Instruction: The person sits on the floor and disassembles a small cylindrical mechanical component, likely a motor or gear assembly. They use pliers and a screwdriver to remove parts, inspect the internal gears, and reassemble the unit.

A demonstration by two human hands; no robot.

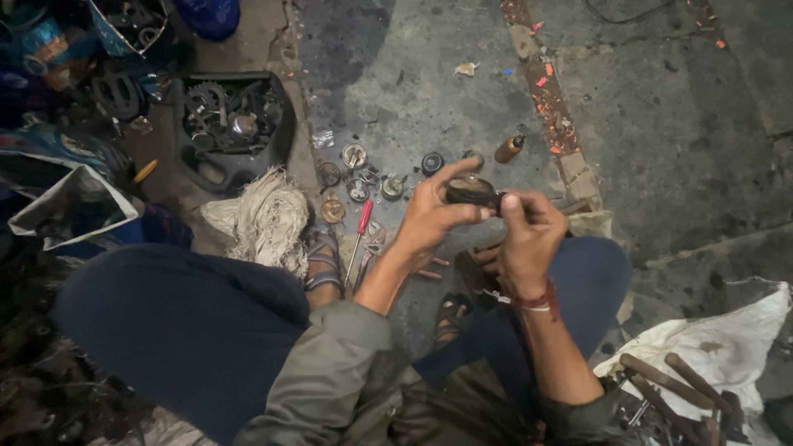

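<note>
Knees nearest us; left hand and right hand both clamped on small dark round part above concrete floor. Greasy fingers could slip, part drops among loose bearings.

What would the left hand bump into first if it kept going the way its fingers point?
The left hand points up and right, and its fingers already touch the dark round part held with the right hand. Beyond that, probably the small brown bottle on the floor, though depth is unclear.
</note>
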